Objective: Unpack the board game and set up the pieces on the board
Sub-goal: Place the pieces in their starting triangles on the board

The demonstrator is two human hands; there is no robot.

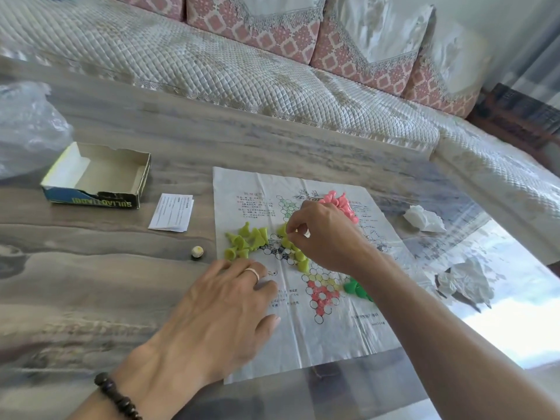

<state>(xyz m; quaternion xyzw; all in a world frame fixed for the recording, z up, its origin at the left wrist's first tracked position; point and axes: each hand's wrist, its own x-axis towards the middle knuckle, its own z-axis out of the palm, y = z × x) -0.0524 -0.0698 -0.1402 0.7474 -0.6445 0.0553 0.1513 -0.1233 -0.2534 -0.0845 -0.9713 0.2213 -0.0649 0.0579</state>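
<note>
A thin plastic game sheet [306, 338] printed with a star of circles lies flat on the table. Yellow-green cone pieces [245, 241] lie in a loose heap on its left side, and more of them sit around the star's centre. Pink pieces [342, 203] are piled at the star's top, and dark green pieces [356, 288] lie at its right. My right hand [327, 237] pinches one yellow-green piece [282, 230] over the middle of the star. My left hand [221, 316] rests flat with spread fingers on the sheet's left edge.
An open cardboard game box [97, 177] stands at the left, with a folded leaflet [172, 212] beside it and a small die [197, 252] near the sheet. A clear plastic bag [27, 125] lies far left. Crumpled paper [424, 220] sits at the right. A quilted sofa [242, 65] runs behind the table.
</note>
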